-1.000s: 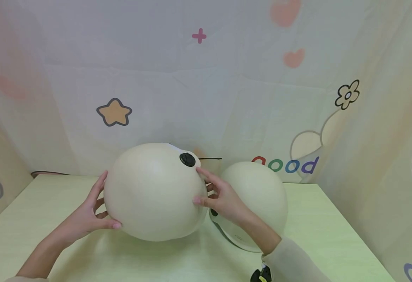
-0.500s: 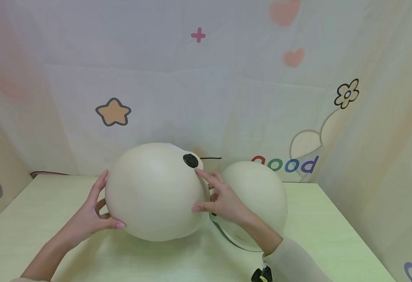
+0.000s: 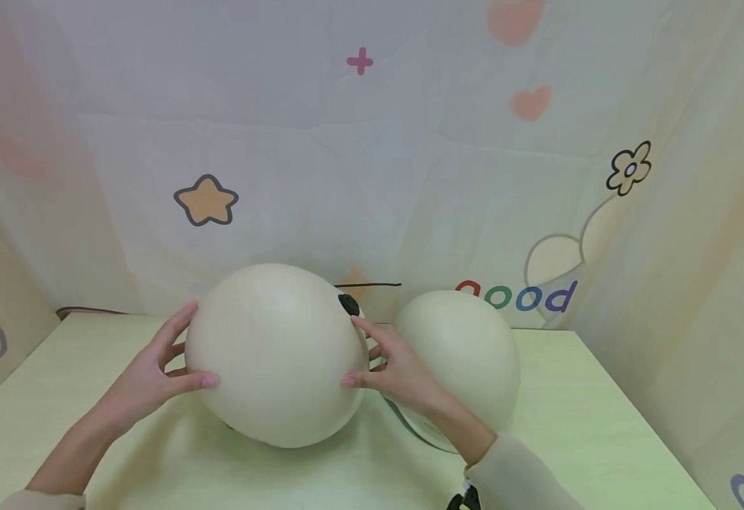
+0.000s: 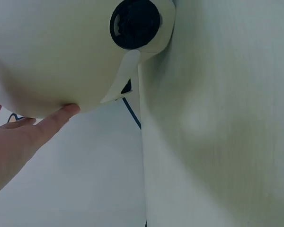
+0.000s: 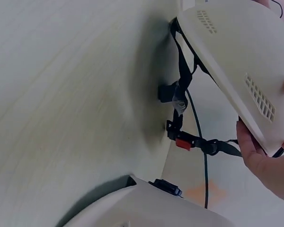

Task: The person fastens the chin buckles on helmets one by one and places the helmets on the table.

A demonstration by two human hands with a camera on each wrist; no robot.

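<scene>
A smooth cream helmet [image 3: 276, 354] is held between both hands over the table. My left hand [image 3: 151, 372] grips its left side, thumb on the near face and fingers reaching behind. On the opposite side my right hand [image 3: 403, 365] holds it by the edge, index fingertip just below a black round disc [image 3: 349, 304]. Another black disc [image 4: 137, 23] shows in the left wrist view. Below the shell, in the right wrist view, hangs a black chin strap [image 5: 183, 71] with a red buckle piece [image 5: 183, 144]. The helmet's far side is hidden in the head view.
A second cream helmet [image 3: 467, 340] rests on the pale table [image 3: 588, 411], close to the right hand and partly behind that forearm. Behind the table hangs a printed curtain [image 3: 282, 177]. A thin dark cord [image 3: 378, 285] runs along the back.
The held helmet has turned in the hands and its top sits slightly lower. The black disc has moved down and is seen more edge-on. Both hands keep their hold; the second helmet stays put.
</scene>
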